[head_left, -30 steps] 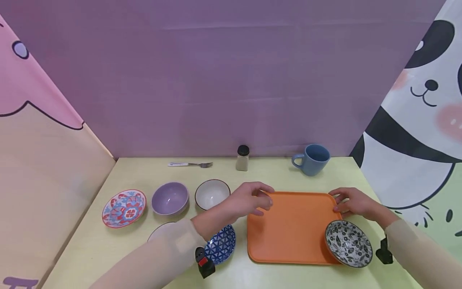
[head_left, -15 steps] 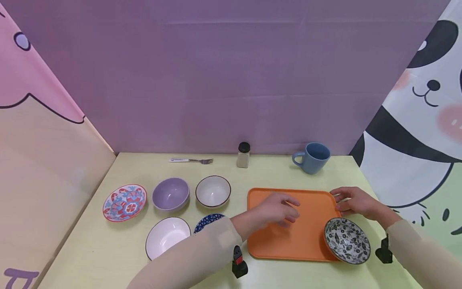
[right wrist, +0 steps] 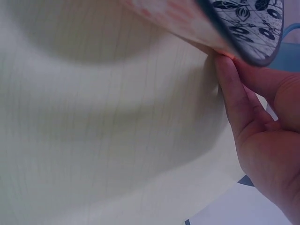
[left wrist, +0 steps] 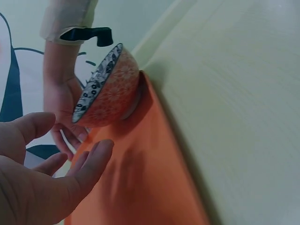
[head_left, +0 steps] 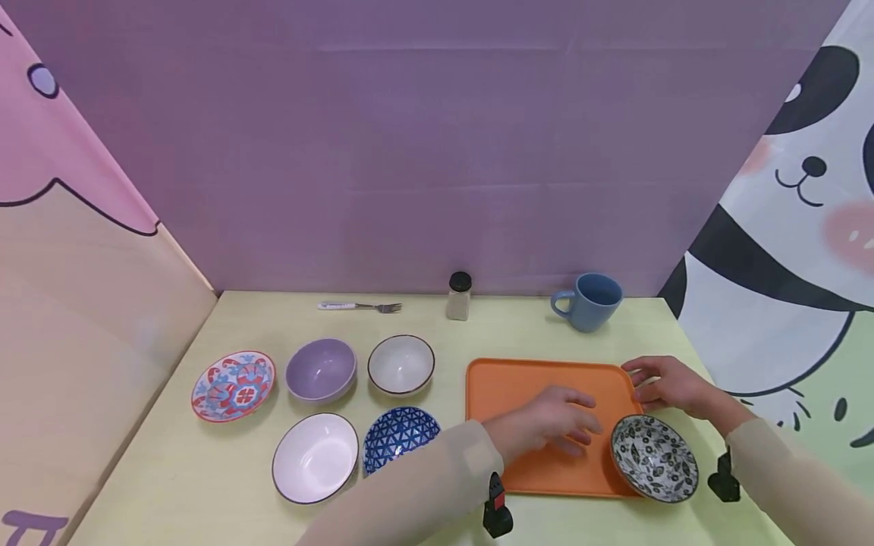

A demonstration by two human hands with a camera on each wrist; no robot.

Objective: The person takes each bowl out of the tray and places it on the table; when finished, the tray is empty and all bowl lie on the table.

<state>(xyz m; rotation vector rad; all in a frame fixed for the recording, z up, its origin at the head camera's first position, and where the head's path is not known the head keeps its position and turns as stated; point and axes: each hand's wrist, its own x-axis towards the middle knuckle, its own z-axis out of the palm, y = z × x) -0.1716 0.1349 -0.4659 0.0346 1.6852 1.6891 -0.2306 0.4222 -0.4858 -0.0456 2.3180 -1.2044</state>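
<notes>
An orange tray [head_left: 505, 379] lies on the table at right of centre. On its near right corner sits a bowl [head_left: 655, 459] with black-and-white leaves inside and a red-orange flower pattern outside, reaching past the tray's edge. My right hand [head_left: 672, 387] pinches the tray's right edge near the far corner, thumb and fingertips together at the rim in the right wrist view. Just left of the bowl, my left hand [head_left: 549, 425] is over the tray with fingers spread and nothing in them. The left wrist view shows a gap between its fingertips and the bowl [left wrist: 108, 91].
To the left stand a red-and-blue patterned dish [head_left: 234, 387], a purple bowl [head_left: 321, 371], two white bowls [head_left: 401, 365] with dark rims, and a blue patterned bowl [head_left: 399, 436], partly behind my left sleeve. Farther back are a fork [head_left: 358, 306], a shaker [head_left: 459, 297] and a blue mug [head_left: 592, 303].
My left hand has moved rightward from above the tray's left edge to near the leaf-patterned bowl. My right hand stays at the tray's edge; tray and bowl stay put.
</notes>
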